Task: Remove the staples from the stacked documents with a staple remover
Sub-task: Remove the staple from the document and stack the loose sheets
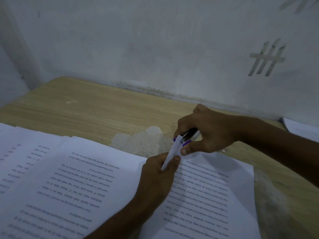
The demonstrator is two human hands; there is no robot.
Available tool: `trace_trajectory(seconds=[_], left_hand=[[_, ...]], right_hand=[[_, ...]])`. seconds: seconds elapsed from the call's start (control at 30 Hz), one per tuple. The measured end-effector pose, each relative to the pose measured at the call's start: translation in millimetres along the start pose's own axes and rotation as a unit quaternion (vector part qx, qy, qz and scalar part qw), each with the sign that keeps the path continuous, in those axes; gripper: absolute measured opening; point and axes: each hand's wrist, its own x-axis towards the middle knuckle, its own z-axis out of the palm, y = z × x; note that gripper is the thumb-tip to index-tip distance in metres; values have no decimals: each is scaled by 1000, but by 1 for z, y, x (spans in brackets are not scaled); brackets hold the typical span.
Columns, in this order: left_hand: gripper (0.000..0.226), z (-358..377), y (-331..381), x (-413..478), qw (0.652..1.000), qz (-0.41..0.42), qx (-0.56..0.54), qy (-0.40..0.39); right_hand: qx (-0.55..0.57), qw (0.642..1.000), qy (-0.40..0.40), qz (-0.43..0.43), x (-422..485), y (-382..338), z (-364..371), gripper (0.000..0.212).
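**Staple remover at the lifted corner of a document**

Light is dim and the whole view is bluish. A wooden table (82,104) stands against a pale, stained wall (138,40).

Left hand (158,176): thumb and fingers are curled, pinching the top corner (171,152) of the printed document (207,195). The corner is held raised off the sheets below. The forearm crosses the papers from the bottom edge of the view.

Right hand (208,131): it reaches in from the right with fingers curled over and thumb beneath, grasping the staple remover (185,138). The tool shows purple tips and a metal middle, and the rest is hidden inside the hand. Its front end meets the raised corner, just above the left thumb. Whether it has hold of a staple cannot be told, as the staple is too small to make out.

The document lies right of centre on the near part of the table, with its text upside down to the viewer. Just to its left is a spread of printed sheets (60,178) with ragged far edges. The arm hides where the two meet.

Beyond the hands the table surface has a pale worn patch (143,140). At far right, against the wall and well apart, is another paper stack (303,130). High on the wall to the right is a mark of crossed pale strokes (266,57).
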Motion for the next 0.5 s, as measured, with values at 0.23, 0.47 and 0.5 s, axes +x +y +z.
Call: trace_trajectory(seconds=[0.23, 0.47, 0.5], left_hand=[[37, 1, 10, 0, 999, -34, -25, -1], [42, 0, 17, -5, 998, -33, -44, 3], [41, 0, 17, -5, 998, -35, -44, -1]], right_hand=[[-9, 1000, -21, 4, 0, 1, -1, 51], [19, 999, -31, -4, 0, -1, -1, 31], [23, 999, -32, -5, 0, 0, -1, 24]])
